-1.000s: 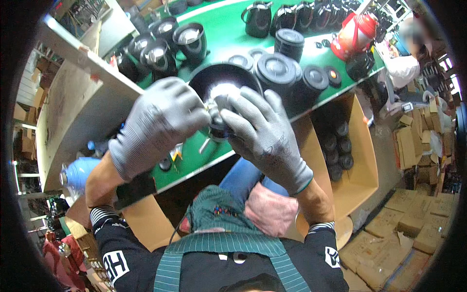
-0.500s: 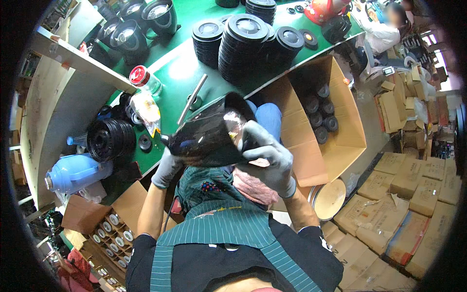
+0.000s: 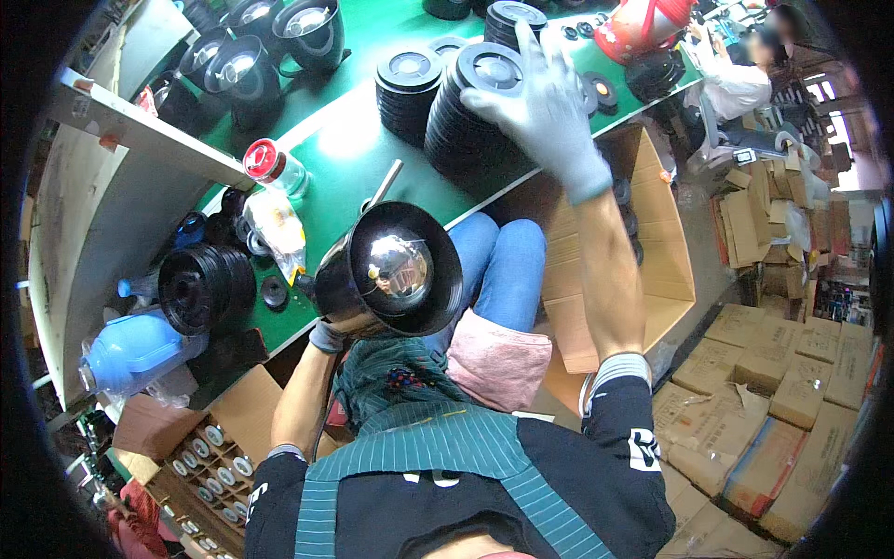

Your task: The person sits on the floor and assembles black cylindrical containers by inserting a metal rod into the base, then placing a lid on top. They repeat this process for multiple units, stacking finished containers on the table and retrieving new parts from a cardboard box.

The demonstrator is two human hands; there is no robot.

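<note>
My left hand point(image 3: 330, 335), in a grey glove, grips a glossy black jug body point(image 3: 350, 279) from beneath. Its wide round opening faces up and to the right, showing a mirror-like silvery liner point(image 3: 400, 268) inside. My right hand point(image 3: 549, 121), also gloved, reaches out over the green table with its fingers spread and nothing in them. It is at the right side of a tall stack of black round discs point(image 3: 470, 121); whether it touches them I cannot tell. A shorter stack of such discs point(image 3: 407, 102) stands to the left.
Several black jugs point(image 3: 244, 76) stand at the far left. Near them are a red-lidded jar point(image 3: 277, 168), a metal rod point(image 3: 384, 184) and a blue flask point(image 3: 140, 349). An open carton point(image 3: 666, 270) lies to the right; a partitioned carton point(image 3: 200, 466) sits at lower left.
My right hand has left the jug body and moved forward to the disc stacks, fingers spreading. In my left hand the jug body has turned, so its opening now faces up.
</note>
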